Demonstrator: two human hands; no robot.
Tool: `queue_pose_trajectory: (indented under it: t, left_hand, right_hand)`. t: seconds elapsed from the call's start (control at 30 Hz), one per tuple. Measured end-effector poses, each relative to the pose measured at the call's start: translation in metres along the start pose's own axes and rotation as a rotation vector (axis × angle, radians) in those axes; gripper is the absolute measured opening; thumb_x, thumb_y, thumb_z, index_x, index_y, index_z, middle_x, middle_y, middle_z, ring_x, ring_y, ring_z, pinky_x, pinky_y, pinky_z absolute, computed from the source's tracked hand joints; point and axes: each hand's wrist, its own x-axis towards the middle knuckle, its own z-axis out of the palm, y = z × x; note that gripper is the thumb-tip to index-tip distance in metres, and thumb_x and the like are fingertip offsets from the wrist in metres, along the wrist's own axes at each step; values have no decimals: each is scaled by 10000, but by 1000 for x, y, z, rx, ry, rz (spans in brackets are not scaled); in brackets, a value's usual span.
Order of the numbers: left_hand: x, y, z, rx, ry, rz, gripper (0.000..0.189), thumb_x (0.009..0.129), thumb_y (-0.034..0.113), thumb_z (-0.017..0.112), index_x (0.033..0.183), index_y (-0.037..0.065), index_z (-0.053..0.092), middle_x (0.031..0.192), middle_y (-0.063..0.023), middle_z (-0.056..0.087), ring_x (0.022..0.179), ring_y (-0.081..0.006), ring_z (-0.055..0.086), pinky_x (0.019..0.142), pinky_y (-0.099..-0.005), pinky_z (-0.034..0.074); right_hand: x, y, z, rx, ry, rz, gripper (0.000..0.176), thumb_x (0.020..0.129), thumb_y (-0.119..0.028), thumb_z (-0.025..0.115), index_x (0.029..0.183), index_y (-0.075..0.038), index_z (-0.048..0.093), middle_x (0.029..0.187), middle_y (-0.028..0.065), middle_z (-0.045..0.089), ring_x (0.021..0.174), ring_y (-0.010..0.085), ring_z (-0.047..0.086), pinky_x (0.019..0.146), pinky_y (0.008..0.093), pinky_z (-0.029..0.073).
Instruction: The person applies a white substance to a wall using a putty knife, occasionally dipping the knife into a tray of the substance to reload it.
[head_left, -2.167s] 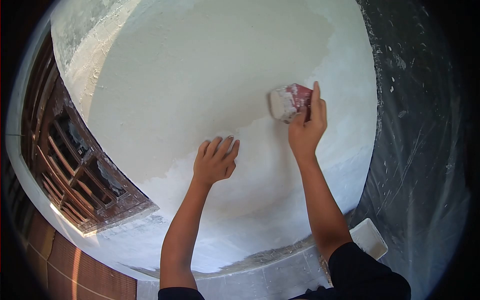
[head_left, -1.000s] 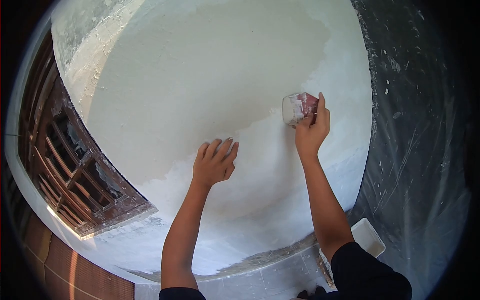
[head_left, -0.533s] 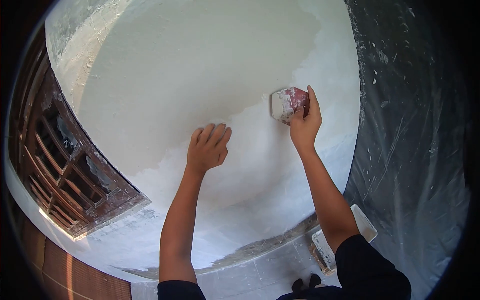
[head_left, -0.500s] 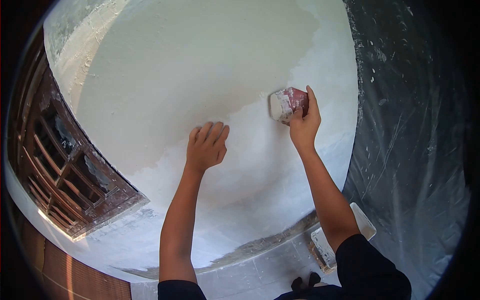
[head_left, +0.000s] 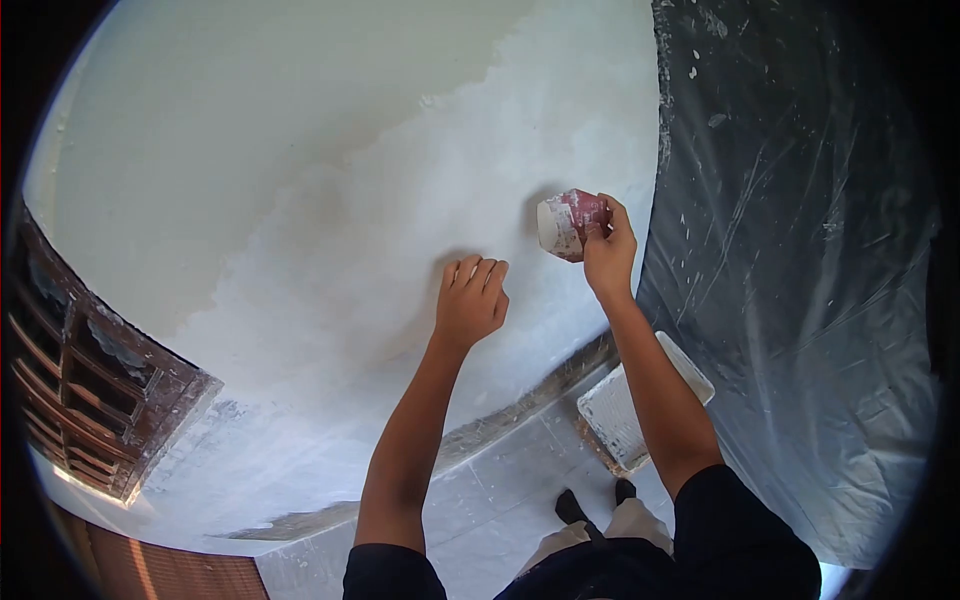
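My right hand (head_left: 610,250) grips a small red tub (head_left: 578,225) by its right side, thumb in front. White putty-like smears coat the tub, and its pale face points left. Lower and to the left, my left hand (head_left: 472,300) is at the wall (head_left: 400,200), its back toward me and its fingers curled. Whatever those fingers hold, if anything, is hidden behind them. The wall carries a grey-green coat at the upper left and a whiter, patchy coat around both hands.
A dark plastic sheet (head_left: 770,250) hangs along the right. On the tiled floor (head_left: 480,500), a white-smeared tray (head_left: 615,415) stands near my feet (head_left: 572,508). A brown wooden window frame (head_left: 165,420) is at the left. Bare grey wall shows along the base.
The view has tilted downward, showing more floor, my feet and the tray. My left hand has moved right, closer to the tub. The right hand still holds the tub, now over whiter wall.
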Motion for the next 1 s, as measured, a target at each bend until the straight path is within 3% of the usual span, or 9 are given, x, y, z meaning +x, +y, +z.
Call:
queue_pose_trajectory:
  t: [0.23,0.43,0.6,0.67,0.83,1.0]
  left_hand:
    - [-36,83,83,-241,-126,-122,332,714,9,619,1042,54,604,970,-70,619,967,-269,568,838,-401,423]
    - [-82,160,141,-397,-289,-260,378,711,12,621,1085,57,587,1015,-74,610,996,-268,562,861,-411,427]
    - [-124,210,169,-466,-422,-329,420,700,53,635,1116,45,578,1060,-87,598,1013,-269,550,872,-418,427]
    - [-137,228,177,-466,-473,-374,431,721,50,632,1148,43,571,1084,-96,596,1029,-275,548,880,-422,424]
    - [-170,273,190,-537,-601,-449,453,749,43,617,1196,56,544,1134,-106,587,1062,-293,544,893,-434,420]
    - [-196,310,202,-562,-713,-533,467,782,64,621,1238,60,522,1220,-113,555,1128,-302,519,909,-448,416]
  right_hand:
    - [-19,81,-77,-303,-28,96,281,835,64,551,1113,33,579,997,199,687,920,315,691,833,373,515]
    - [-53,151,-149,-385,-42,262,276,833,50,560,1108,36,581,1013,210,694,959,323,692,850,380,513]
    - [-82,198,-202,-485,-84,399,288,851,30,555,1134,7,601,1007,201,701,959,321,694,852,376,512]
    - [-90,214,-225,-613,-189,423,294,862,10,558,1146,-28,624,1019,187,704,963,330,690,847,379,512]
    - [-124,256,-270,-604,-213,565,307,863,10,555,1156,-42,629,1034,187,701,978,348,681,854,400,510]
    - [-152,266,-298,-720,-287,534,321,873,38,511,1172,-48,589,1051,208,689,990,389,663,857,429,509]
